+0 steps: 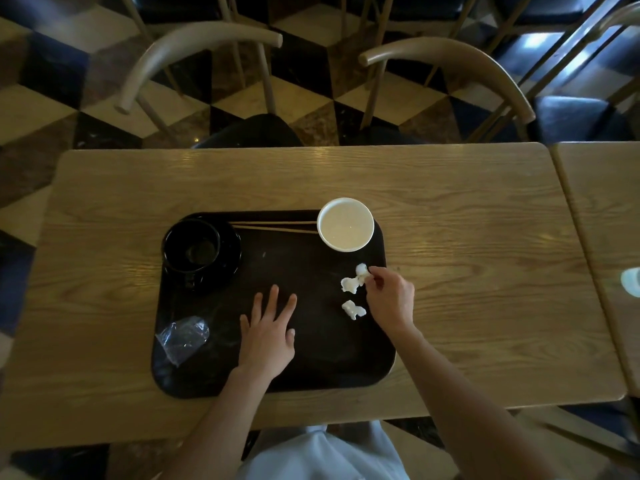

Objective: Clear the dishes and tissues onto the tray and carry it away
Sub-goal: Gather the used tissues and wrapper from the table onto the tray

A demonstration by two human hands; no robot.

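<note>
A dark tray (311, 362) lies on the wooden table (467, 237). On it stand a black bowl (192, 245) on a black plate at the far left and a white paper cup (345, 224) at the far right, with wooden chopsticks (277, 226) between them. A clear plastic wrapper (183, 337) lies at the near left. Two crumpled white tissues (350, 284) (353, 309) lie near the tray's right edge. My right hand (391, 299) pinches a small tissue ball (362, 269) just above them. My left hand (268, 332) rests flat on the tray's middle, fingers spread.
Two wooden chairs (194, 57) (450, 64) stand across the table on a checkered floor. A second table (606, 220) adjoins on the right, with a pale object (631, 280) at the frame's edge.
</note>
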